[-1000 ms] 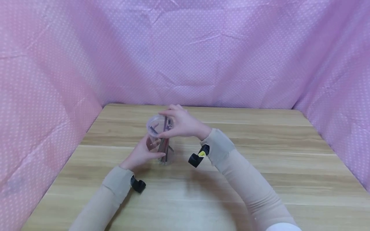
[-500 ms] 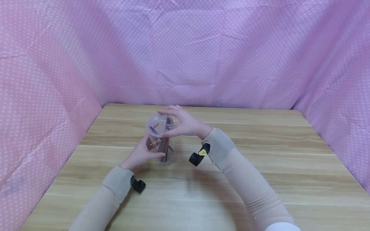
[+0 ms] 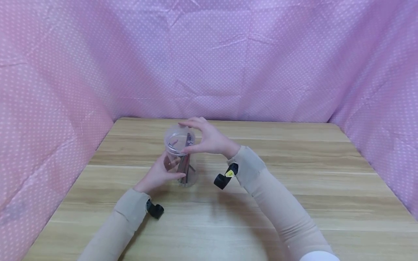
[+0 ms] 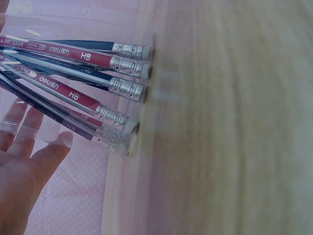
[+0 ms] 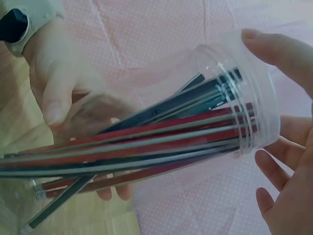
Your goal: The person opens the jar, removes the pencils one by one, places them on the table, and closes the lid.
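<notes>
A clear plastic jar (image 3: 193, 177) stands on the table, tilted slightly, with several red and dark pencils (image 3: 184, 166) inside. Their eraser ends (image 4: 128, 90) point down in the left wrist view. My left hand (image 3: 158, 175) grips the jar's side, its fingers partly hidden behind the plastic. Over the top sits a translucent lid (image 5: 268, 110). My right hand (image 3: 212, 139) holds the lid by its edge, thumb on the near side and fingers on the far side. Screw threads (image 5: 239, 117) show at the jar's neck beside the lid.
The wooden table (image 3: 277, 195) extends around the jar. Pink dotted cloth (image 3: 228, 61) hangs behind it and along both sides. A black wrist camera (image 3: 155, 209) is strapped to the left sleeve, another camera (image 3: 223, 179) to the right.
Since a second ago, my right thumb has shifted slightly along the lid's edge. The lid now looks raised a little from the rim. My left hand keeps its hold on the jar.
</notes>
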### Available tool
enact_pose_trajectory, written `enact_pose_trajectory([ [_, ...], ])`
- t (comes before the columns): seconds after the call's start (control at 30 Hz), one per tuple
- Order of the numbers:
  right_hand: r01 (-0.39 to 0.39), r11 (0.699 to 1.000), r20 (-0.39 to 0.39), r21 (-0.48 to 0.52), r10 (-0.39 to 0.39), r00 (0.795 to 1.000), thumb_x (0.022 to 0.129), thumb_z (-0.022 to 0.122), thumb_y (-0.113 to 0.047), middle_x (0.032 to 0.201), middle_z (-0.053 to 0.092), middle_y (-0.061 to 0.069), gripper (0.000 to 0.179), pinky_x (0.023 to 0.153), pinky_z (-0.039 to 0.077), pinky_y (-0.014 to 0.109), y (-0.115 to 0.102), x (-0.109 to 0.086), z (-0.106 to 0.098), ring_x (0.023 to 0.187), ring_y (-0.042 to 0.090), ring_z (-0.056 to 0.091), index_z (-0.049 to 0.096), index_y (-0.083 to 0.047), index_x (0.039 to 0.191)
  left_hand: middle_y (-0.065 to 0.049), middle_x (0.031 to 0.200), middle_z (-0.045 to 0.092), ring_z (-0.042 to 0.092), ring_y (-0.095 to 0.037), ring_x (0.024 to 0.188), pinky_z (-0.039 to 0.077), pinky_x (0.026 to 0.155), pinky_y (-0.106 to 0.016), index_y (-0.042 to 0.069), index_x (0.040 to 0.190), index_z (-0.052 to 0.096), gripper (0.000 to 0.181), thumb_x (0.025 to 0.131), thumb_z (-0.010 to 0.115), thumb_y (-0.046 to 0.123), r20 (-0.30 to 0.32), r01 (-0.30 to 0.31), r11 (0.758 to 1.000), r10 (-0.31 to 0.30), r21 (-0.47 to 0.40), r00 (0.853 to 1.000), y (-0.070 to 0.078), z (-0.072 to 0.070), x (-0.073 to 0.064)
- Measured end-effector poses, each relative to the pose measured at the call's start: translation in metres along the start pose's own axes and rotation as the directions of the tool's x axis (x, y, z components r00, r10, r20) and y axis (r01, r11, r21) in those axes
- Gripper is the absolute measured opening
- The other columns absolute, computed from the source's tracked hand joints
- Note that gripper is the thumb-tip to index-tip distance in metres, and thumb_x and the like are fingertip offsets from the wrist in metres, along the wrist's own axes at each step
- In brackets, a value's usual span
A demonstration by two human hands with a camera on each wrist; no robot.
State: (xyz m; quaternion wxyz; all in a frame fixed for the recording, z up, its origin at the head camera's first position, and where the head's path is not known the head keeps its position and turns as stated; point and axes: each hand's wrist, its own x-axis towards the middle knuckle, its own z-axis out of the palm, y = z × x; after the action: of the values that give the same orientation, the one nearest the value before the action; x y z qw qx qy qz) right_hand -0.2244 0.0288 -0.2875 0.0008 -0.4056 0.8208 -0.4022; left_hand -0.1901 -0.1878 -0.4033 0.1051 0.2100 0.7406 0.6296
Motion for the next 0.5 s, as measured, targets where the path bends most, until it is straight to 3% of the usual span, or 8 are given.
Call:
enact_pose_trajectory([
  [0.13, 0.021, 1.000, -0.067, 0.016, -0.020, 0.998, 0.069, 0.085, -0.018, 0.128, 0.055, 0.008, 0.077, 0.104, 0.039, 0.037, -0.002, -0.001, -0.002, 0.117, 0.022, 0.045, 0.050, -0.005, 0.136, -0.006, 0.156, 0.025, 0.028, -0.035, 0.140, 0.034, 0.110, -0.041, 0.026, 0.152, 0.013, 0.104, 0.075, 0.077, 0.001, 0.002, 0.004, 1.000, -0.004, 0.004, 1.000, -0.001, -0.002, 0.000],
  [0.33, -0.033, 0.999, -0.147, 0.041, 0.039, 0.988, 0.067, 0.086, -0.017, 0.126, 0.052, 0.007, 0.080, 0.107, 0.037, 0.040, -0.005, -0.012, -0.015, 0.118, 0.019, 0.045, 0.049, -0.009, 0.138, -0.008, 0.156, 0.024, 0.028, -0.034, 0.140, 0.033, 0.110, -0.042, 0.022, 0.152, 0.012, 0.103, 0.075, 0.077, 0.004, 0.011, 0.011, 1.000, -0.012, 0.013, 1.000, 0.000, -0.004, 0.001],
  [0.5, -0.057, 0.998, -0.148, 0.003, 0.057, 0.987, 0.066, 0.086, -0.014, 0.121, 0.051, 0.010, 0.083, 0.106, 0.038, 0.044, 0.006, -0.028, -0.026, 0.114, 0.022, 0.045, 0.046, -0.006, 0.139, -0.012, 0.154, 0.029, 0.028, -0.036, 0.139, 0.028, 0.113, -0.047, 0.020, 0.153, 0.005, 0.107, 0.075, 0.076, -0.001, 0.017, -0.012, 1.000, 0.012, -0.001, 1.000, 0.001, -0.005, 0.002],
])
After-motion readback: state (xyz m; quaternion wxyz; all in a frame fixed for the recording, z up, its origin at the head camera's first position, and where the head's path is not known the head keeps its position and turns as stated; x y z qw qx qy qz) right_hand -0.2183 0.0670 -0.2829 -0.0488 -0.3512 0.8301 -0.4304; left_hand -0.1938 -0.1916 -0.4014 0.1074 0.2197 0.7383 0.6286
